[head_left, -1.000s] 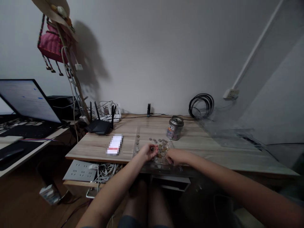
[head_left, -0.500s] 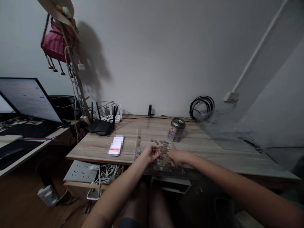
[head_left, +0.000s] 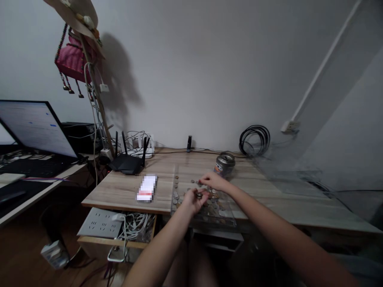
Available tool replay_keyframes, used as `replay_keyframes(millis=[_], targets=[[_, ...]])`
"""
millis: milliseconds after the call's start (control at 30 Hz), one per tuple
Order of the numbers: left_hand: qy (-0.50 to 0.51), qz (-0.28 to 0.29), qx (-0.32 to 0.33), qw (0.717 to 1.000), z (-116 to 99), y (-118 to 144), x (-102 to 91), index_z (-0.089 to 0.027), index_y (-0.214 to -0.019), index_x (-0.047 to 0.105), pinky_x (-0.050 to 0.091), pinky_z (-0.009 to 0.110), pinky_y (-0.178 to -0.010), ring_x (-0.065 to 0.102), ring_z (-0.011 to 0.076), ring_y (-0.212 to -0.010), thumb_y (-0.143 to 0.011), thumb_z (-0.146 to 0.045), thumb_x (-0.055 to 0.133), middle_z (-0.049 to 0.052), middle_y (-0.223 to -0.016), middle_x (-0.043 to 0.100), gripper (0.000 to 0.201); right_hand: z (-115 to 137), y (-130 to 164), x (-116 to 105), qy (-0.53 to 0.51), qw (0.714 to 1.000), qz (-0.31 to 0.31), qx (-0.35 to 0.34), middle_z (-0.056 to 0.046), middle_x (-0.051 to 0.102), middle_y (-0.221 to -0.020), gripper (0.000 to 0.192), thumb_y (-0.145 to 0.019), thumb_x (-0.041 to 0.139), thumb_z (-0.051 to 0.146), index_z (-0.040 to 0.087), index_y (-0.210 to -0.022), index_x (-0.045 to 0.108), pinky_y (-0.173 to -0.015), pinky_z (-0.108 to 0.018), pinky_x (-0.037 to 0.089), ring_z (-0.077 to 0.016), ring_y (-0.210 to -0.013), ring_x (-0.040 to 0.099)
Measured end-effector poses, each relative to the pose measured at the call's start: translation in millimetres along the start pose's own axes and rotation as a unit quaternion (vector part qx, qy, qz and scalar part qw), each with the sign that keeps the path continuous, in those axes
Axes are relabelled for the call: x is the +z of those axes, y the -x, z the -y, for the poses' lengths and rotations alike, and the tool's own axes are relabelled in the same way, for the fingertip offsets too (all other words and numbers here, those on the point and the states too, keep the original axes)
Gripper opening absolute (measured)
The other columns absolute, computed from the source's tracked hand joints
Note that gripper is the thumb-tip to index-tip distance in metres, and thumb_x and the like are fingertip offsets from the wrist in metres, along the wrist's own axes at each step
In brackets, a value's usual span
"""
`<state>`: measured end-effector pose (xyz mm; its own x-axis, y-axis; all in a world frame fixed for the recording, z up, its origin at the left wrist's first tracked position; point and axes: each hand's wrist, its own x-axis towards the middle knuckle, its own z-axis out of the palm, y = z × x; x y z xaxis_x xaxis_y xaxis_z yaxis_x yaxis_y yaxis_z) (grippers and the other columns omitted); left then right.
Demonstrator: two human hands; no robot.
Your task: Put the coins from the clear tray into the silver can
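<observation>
Coins (head_left: 214, 205) lie spread in a shallow clear plastic tray (head_left: 230, 221) at the desk's front edge. A short column of coins (head_left: 176, 186) runs along its left side. My left hand (head_left: 194, 200) is turned palm up over the tray, fingers curled around a few coins (head_left: 199, 195). Just beyond it, my right hand (head_left: 214, 181) points left with its fingertips pinched together, close to some coins at the back. Whatever is between those fingertips is too small to make out. Behind my right hand stands a round tin (head_left: 226, 163) with a cartoon print, its lower part hidden.
A phone (head_left: 147, 187) lies left of the tray, in front of a black router (head_left: 127, 162). Below, an open drawer (head_left: 140, 225) holds cables and a power strip (head_left: 101, 222). Coiled black cable (head_left: 255, 140) leans on the wall. Clear plastic sheeting (head_left: 287, 167) covers the right back.
My right hand has moved up and left, from the right side of the coin pile to the coins at the back. My left hand has shifted slightly right and down, its palm now turned up.
</observation>
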<state>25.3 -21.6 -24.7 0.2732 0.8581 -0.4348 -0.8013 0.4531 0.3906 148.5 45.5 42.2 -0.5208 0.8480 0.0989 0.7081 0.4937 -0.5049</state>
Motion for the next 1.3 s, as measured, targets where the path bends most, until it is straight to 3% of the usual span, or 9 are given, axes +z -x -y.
replay_keyframes(millis=[167,267,400,567,700,833,1067,1167,1300], targets=[[-0.022,-0.019,0.027,0.999,2.6,-0.3,-3.1,-0.006,-0.087,0.055,0.052,0.018,-0.053,0.06,0.0106,-0.057,-0.078,-0.001,0.04,0.007,-0.064,0.059,0.018,-33.2,-13.6,-76.1,0.122,0.939,-0.257,0.191,-0.011,0.065,-0.084,0.036,-0.079,0.043,0.039,0.015,-0.088,0.068,-0.06,-0.026,0.037,-0.0195,-0.077,0.056],[-0.053,-0.003,0.059,0.997,3.5,1.0,-2.0,-0.007,-0.084,0.055,0.05,0.014,-0.05,0.061,0.009,-0.057,-0.078,0.002,0.042,0.008,-0.069,0.062,0.017,-54.6,-24.2,-97.3,0.16,0.896,-0.279,0.306,-0.013,0.065,-0.087,0.027,-0.074,0.054,0.037,0.017,-0.084,0.07,-0.062,-0.029,0.038,-0.0209,-0.078,0.056],[-0.085,-0.017,0.086,0.993,3.6,1.6,0.3,-0.008,-0.075,0.054,0.044,0.011,-0.043,0.06,0.0074,-0.054,-0.079,-0.003,0.047,0.01,-0.072,0.064,0.01,-61.7,-32.7,-97.8,0.152,0.891,-0.259,0.339,-0.017,0.063,-0.086,0.026,-0.07,0.061,0.035,0.013,-0.081,0.07,-0.061,-0.032,0.039,-0.024,-0.078,0.057],[-0.105,-0.019,0.12,0.987,2.4,1.4,-1.2,-0.01,-0.07,0.052,0.023,0.009,-0.03,0.043,0.001,-0.037,-0.077,-0.011,0.055,0.004,-0.061,0.06,0.008,-29.5,-25.3,-67.2,0.155,0.912,-0.306,0.225,-0.018,0.063,-0.093,0.039,-0.08,0.047,0.041,0.013,-0.098,0.066,-0.064,-0.032,0.04,-0.024,-0.082,0.057],[-0.102,0.0,0.134,0.986,2.5,-1.9,-4.3,-0.011,-0.07,0.05,0.013,0.01,-0.029,0.033,-0.0005,-0.033,-0.073,-0.014,0.061,-0.001,-0.054,0.054,0.012,1.5,-4.7,3.4,0.062,0.99,-0.119,0.042,-0.005,0.066,-0.066,0.028,-0.076,0.051,0.037,0.016,-0.072,0.069,-0.056,-0.023,0.039,-0.0145,-0.06,0.057],[-0.092,0.0,0.133,0.987,2.9,-4.1,-4.5,-0.009,-0.07,0.053,0.016,0.009,-0.029,0.037,-0.0001,-0.035,-0.074,-0.011,0.058,0.0,-0.054,0.055,0.006,7.3,5.9,38.9,-0.028,0.999,-0.034,-0.023,-0.003,0.067,-0.061,0.021,-0.072,0.052,0.027,0.014,-0.071,0.069,-0.053,-0.022,0.041,-0.0131,-0.054,0.057],[-0.036,-0.029,0.072,0.996,0.6,3.6,-0.7,-0.004,-0.083,0.057,0.049,0.014,-0.048,0.062,0.0103,-0.058,-0.075,-0.002,0.047,0.012,-0.072,0.065,0.013,-41.4,-36.0,-76.1,0.146,0.931,-0.29,0.167,-0.015,0.066,-0.09,0.026,-0.075,0.048,0.018,0.011,-0.089,0.068,-0.071,-0.03,0.043,-0.0217,-0.083,0.059],[-0.033,-0.027,0.099,0.994,1.5,3.1,-0.6,-0.004,-0.087,0.056,0.052,0.016,-0.054,0.066,0.0155,-0.072,-0.074,0.003,0.043,0.014,-0.081,0.066,0.02,-64.8,-52.7,-100.8,0.213,0.889,-0.271,0.3,-0.018,0.065,-0.094,0.025,-0.073,0.052,0.019,0.011,-0.089,0.069,-0.069,-0.032,0.042,-0.0253,-0.086,0.059],[-0.036,-0.035,0.113,0.992,2.4,-1.2,-1.8,-0.006,-0.081,0.058,0.047,0.012,-0.041,0.066,0.0134,-0.064,-0.077,-0.003,0.051,0.012,-0.078,0.067,0.008,-74.7,-58.6,-99.0,0.214,0.891,-0.241,0.319,-0.018,0.064,-0.094,0.023,-0.073,0.053,0.02,0.012,-0.088,0.069,-0.067,-0.034,0.042,-0.0268,-0.086,0.059]])
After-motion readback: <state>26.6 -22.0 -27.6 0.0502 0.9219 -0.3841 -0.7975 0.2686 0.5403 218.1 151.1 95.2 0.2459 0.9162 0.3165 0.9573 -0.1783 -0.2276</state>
